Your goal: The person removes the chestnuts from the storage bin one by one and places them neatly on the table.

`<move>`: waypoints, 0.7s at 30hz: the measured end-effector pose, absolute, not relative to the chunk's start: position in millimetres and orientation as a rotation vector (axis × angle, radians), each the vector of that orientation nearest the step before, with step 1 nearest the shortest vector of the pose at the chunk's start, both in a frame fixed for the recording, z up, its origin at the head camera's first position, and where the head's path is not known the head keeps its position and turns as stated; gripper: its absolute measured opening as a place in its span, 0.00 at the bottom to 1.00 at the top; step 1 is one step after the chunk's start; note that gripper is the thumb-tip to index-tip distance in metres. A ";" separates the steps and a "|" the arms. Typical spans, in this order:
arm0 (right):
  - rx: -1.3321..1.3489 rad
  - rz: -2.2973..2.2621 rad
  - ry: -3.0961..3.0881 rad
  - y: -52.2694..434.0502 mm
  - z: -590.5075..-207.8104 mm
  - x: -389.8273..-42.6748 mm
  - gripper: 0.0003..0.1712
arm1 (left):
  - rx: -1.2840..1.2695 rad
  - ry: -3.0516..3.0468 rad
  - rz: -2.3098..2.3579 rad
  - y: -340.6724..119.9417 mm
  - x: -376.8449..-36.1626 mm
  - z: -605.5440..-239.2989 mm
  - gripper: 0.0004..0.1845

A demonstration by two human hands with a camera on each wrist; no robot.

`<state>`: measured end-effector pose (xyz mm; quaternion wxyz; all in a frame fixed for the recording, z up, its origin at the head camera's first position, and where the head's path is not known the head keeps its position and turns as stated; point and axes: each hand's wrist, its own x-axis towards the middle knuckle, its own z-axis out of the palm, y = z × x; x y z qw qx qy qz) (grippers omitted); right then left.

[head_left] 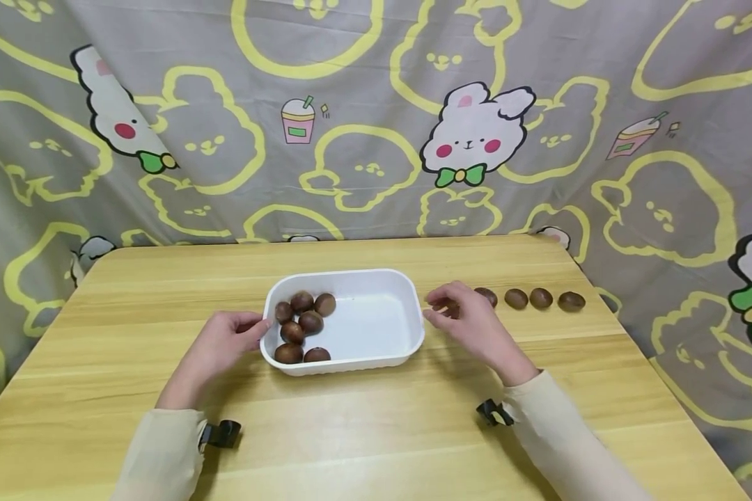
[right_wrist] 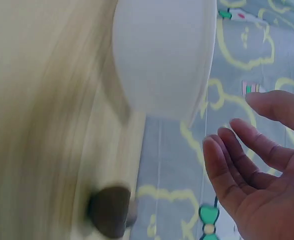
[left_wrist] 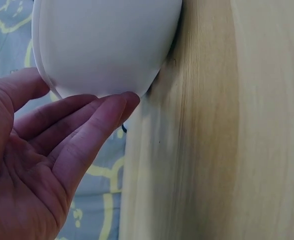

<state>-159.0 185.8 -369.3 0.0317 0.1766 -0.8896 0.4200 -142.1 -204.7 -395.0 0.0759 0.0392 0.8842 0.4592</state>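
Note:
A white rectangular tray (head_left: 376, 334) stands on the table with several brown chestnuts (head_left: 292, 332) gathered in its left half. My left hand (head_left: 228, 337) grips the tray's left end, thumb at the rim and fingers against the outer wall (left_wrist: 102, 55). Just off the tray's right end is my right hand (head_left: 470, 320), its fingers loosely bent and apart, with nothing between them in the right wrist view. A dark chestnut (head_left: 452, 309) shows partly behind that hand in the head view. Another chestnut (right_wrist: 110, 212) appears blurred on the table in the right wrist view.
To the right of the hand, more chestnuts (head_left: 541, 299) lie in a rough row on the wooden table (head_left: 363, 431). A grey patterned curtain (head_left: 376, 104) hangs behind the table's back edge and along its sides. Each wrist wears a black strap mount.

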 end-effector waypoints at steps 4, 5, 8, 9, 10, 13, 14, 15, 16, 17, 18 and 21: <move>0.668 1.347 -2.725 159.3 -369.0 -160.1 0.10 | 0.114 2.660 1.359 -204.7 -139.7 -394.5 0.20; 0.698 1.370 -2.725 152.1 -368.9 -160.4 0.10 | 0.109 2.659 1.355 -204.6 -139.4 -394.3 0.21; 0.779 1.419 -2.751 130.6 -369.5 -161.2 0.09 | 0.099 2.656 1.350 -204.8 -139.4 -394.3 0.21; 0.801 1.431 -2.766 123.7 -370.3 -161.8 0.09 | 0.097 2.656 1.351 -205.0 -139.6 -394.3 0.21; 0.821 1.439 -2.784 116.9 -371.4 -162.6 0.09 | 0.097 2.654 1.353 -205.2 -139.6 -394.4 0.21; 0.880 1.444 -2.854 98.7 -376.1 -164.8 0.11 | 0.094 2.650 1.363 -205.7 -140.2 -394.3 0.21; 0.903 1.435 -2.877 93.6 -378.1 -165.6 0.11 | 0.091 2.649 1.366 -205.9 -140.3 -394.2 0.21; 0.921 1.424 -2.902 88.9 -380.0 -166.2 0.12 | 0.089 2.647 1.370 -205.8 -140.4 -394.2 0.21; 0.938 1.409 -2.922 84.6 -381.8 -166.9 0.12 | 0.088 2.642 1.375 -205.8 -140.6 -394.2 0.21; 0.953 1.394 -2.940 80.7 -383.4 -167.5 0.13 | 0.085 2.639 1.380 -205.7 -140.9 -394.1 0.21; 0.959 1.382 -2.957 77.2 -384.9 -168.2 0.13 | 0.083 2.634 1.385 -205.6 -141.3 -394.0 0.22; 0.975 1.366 -3.003 68.4 -386.9 -171.0 0.14 | 0.075 2.627 1.387 -205.1 -142.4 -394.2 0.22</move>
